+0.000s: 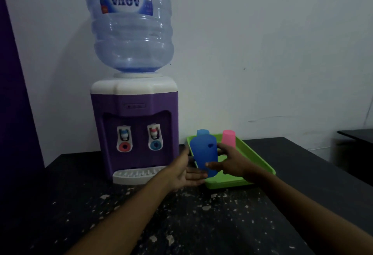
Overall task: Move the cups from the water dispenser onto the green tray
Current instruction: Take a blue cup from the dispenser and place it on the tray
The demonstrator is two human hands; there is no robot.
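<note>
A dark blue cup (203, 152) hangs upside down and slightly tilted over the left side of the green tray (256, 160). My right hand (228, 162) grips it, with the thumb on the front near its rim and the fingers behind. My left hand (185, 172) is open just left of the cup, palm toward it, fingertips near its lower edge. Two more cups stand upside down at the back of the tray: a lighter blue cup (202, 132), mostly hidden behind the held one, and a pink cup (229, 137). The purple and white water dispenser (134, 125) stands to the left, its white drip tray (137, 175) bare.
A large clear water bottle (131, 22) sits on the dispenser. Everything rests on a dark speckled counter (181, 214) against a white wall. A purple surface runs along the left edge and a dark table (357, 133) shows at the far right.
</note>
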